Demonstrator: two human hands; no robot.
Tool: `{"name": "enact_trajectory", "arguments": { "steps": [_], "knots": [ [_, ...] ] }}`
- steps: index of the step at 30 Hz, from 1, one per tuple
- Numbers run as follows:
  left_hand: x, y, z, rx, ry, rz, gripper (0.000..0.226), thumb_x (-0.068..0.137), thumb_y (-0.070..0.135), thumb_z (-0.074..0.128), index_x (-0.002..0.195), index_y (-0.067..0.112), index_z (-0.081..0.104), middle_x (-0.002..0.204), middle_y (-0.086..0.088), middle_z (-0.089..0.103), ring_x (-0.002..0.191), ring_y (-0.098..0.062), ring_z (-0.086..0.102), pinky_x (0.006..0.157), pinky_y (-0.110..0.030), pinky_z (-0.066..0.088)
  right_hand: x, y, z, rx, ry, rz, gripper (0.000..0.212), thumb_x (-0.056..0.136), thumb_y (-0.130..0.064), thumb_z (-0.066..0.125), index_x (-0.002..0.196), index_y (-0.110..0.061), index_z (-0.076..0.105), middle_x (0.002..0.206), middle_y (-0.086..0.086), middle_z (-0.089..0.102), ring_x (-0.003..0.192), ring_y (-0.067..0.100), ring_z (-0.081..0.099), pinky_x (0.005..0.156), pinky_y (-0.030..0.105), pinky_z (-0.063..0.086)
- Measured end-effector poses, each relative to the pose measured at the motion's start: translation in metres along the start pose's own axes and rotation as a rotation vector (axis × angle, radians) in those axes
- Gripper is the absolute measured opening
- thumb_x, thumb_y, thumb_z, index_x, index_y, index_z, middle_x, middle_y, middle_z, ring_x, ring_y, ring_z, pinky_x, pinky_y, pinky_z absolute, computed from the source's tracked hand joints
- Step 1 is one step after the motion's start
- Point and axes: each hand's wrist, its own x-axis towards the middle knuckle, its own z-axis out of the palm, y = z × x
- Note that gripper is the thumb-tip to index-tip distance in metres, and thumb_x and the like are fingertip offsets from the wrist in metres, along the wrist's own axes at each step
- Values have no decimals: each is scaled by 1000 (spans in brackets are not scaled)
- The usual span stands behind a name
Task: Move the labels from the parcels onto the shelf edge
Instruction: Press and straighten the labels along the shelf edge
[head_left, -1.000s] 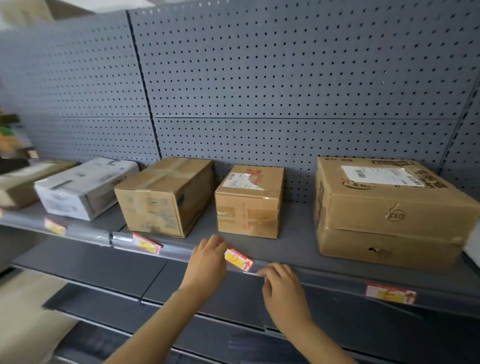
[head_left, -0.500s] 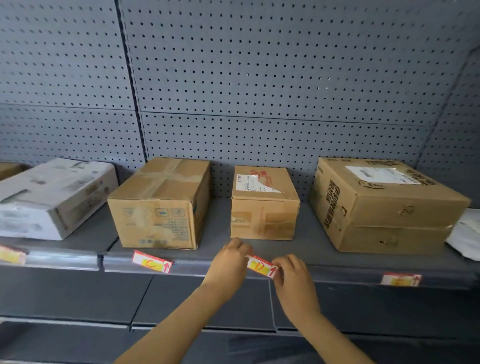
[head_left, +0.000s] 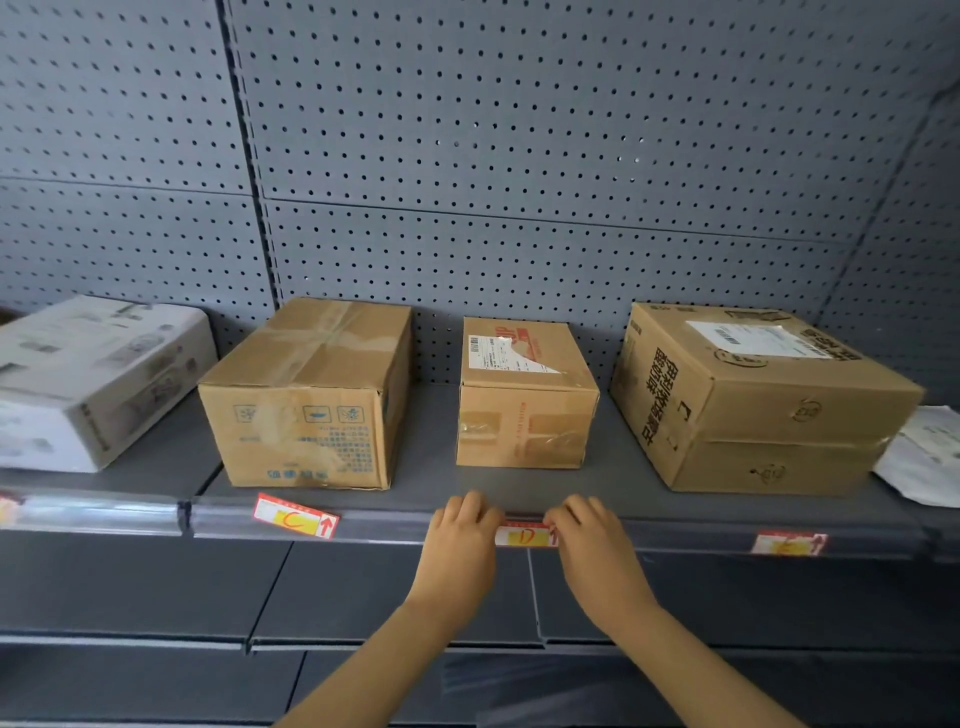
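A red, white and yellow label marked D (head_left: 524, 535) lies level against the clear strip of the shelf edge (head_left: 395, 522), below the small brown parcel (head_left: 524, 395). My left hand (head_left: 460, 540) pinches its left end and my right hand (head_left: 592, 545) pinches its right end. A label marked C (head_left: 296, 517) sits tilted on the strip below the medium brown parcel (head_left: 311, 400). Another label (head_left: 787, 543) sits in the strip below the large brown parcel (head_left: 753, 395).
A white box (head_left: 88, 379) stands at the left on the grey shelf, and a white mailer bag (head_left: 924, 457) lies at the far right. Grey pegboard (head_left: 519, 156) backs the shelf. Lower shelves (head_left: 156, 587) jut out beneath my arms.
The D label went from tilted and held off the edge to level against the strip, with both hands at its ends. The camera has swung right and closer.
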Motion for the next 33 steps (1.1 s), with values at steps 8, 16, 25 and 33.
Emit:
{"name": "enact_trajectory", "arguments": {
  "steps": [8, 16, 25, 33],
  "knots": [
    [-6, 5, 11, 121, -18, 68, 49, 49, 7, 78, 93, 16, 60, 88, -2, 59, 73, -20, 56, 65, -31, 52, -8, -3, 10, 60, 13, -69, 52, 56, 1, 80, 103, -15, 64, 100, -2, 60, 89, 16, 59, 74, 27, 54],
    [-19, 9, 11, 74, -30, 6, 59, 65, 5, 67, 119, 21, 51, 120, -2, 52, 104, -24, 52, 90, -37, 46, -24, 0, 18, 102, 39, -71, 61, 61, -5, 80, 118, -14, 59, 115, 1, 57, 103, 18, 56, 90, 32, 52],
    [-103, -47, -2, 52, -30, -65, 57, 41, 21, 67, 95, 29, 49, 104, 6, 41, 86, -15, 42, 65, -25, 45, -53, -50, 66, 324, 263, -156, 36, 64, -8, 58, 96, -24, 56, 108, 0, 51, 95, 20, 49, 84, 28, 35],
    [-113, -152, -77, 17, 176, -249, 47, 67, 8, 49, 110, 26, 52, 108, 2, 52, 90, -20, 50, 73, -32, 43, -15, -171, 71, 438, 205, -206, 43, 60, -3, 67, 96, -25, 58, 104, -7, 52, 93, 12, 49, 81, 22, 38]
  ]
}}
